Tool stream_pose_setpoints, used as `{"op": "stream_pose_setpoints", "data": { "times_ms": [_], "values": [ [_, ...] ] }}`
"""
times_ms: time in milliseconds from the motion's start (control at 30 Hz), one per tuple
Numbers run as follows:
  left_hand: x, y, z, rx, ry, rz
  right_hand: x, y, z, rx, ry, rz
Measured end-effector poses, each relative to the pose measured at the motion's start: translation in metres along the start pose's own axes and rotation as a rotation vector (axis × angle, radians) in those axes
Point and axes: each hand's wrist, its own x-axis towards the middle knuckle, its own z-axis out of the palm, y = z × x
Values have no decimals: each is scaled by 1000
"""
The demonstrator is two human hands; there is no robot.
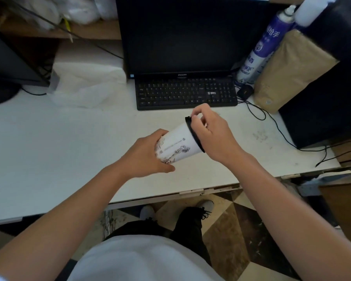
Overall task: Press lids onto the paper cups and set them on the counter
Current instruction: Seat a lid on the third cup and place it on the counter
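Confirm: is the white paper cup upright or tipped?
Tipped. The white paper cup lies slanted between both hands, its black plastic lid facing right, above the counter.

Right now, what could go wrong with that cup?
The cup is tipped sideways in the air, held by the left hand at its base. The right hand presses the black lid from one side, so it may seat crooked or pop off. Squeezing might dent the paper. A slip could drop it near the keyboard.

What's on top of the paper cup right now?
A black lid sits on the mouth of the tilted paper cup, with the right hand over it. The left hand grips the cup's base. The hand hides most of the lid, so full seating cannot be seen.
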Motion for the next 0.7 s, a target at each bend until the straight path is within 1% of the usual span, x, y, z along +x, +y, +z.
{"op": "stream_pose_setpoints", "data": {
  "times_ms": [67, 167, 200, 233, 300, 367, 433, 500, 567, 633, 667, 700],
  "values": [
    [-5, -4, 14, 108, 145, 33, 3, -1, 0, 59, 24, 91],
    [-5, -6, 27, 303, 354, 42, 7, -3, 1, 102, 5, 186],
    [-5, -5, 30, 324, 377, 43, 7, -3, 0, 102, -3, 205],
    [-4, -3, 32, 307, 365, 33, 8, -4, -1, 98, -14, 212],
    [-2, 1, 31, 175, 245, -29, 7, -3, -6, 69, -50, 191],
    [0, 3, 28, 39, 105, -87, 4, -3, -10, 34, -81, 123],
    [2, 2, 24, -25, 31, -97, 3, -2, -12, -7, -86, 30],
    [4, 1, 19, -151, -45, -90, 2, -6, -15, -59, -84, -68],
    [3, 1, 9, -317, -197, -110, 3, -11, -19, -96, -112, -179],
    [3, -2, 1, -396, -355, -119, 4, -14, -23, -120, -151, -268],
    [4, -4, 0, -409, -375, -112, 4, -15, -24, -117, -161, -297],
    [5, -6, 1, -409, -346, -102, 5, -14, -25, -101, -164, -307]
  ]
}}
